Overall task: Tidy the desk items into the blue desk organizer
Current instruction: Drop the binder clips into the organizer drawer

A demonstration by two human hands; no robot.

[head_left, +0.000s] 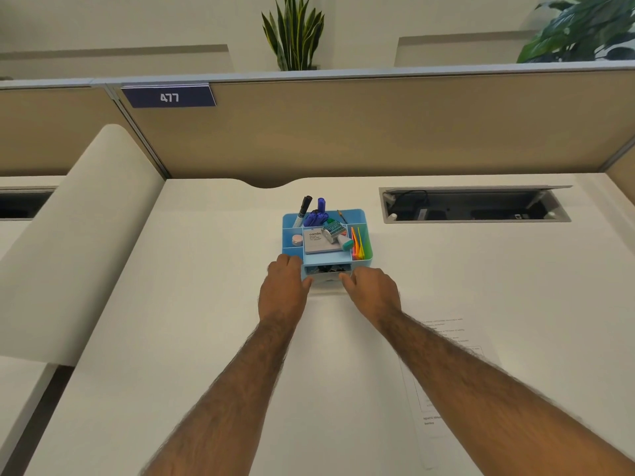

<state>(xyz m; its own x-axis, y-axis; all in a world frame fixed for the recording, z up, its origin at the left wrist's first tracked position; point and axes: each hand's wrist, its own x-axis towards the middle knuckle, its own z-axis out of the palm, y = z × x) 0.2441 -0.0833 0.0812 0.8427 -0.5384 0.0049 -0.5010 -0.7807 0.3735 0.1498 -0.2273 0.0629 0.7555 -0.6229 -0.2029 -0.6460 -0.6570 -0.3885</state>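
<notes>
Partly, left hand [285,286] and right hand [372,290] cover the drawer [328,269]; contents indistinct.

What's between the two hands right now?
In the head view, the blue desk organizer's front drawer sits between the left hand and right hand, slid partly out with small dark items inside; both hands meet its front edge.

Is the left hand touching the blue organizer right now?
Touching. The head view shows the left hand with its fingers wrapped over the front left corner of the blue desk organizer, with no gap between them.
</notes>
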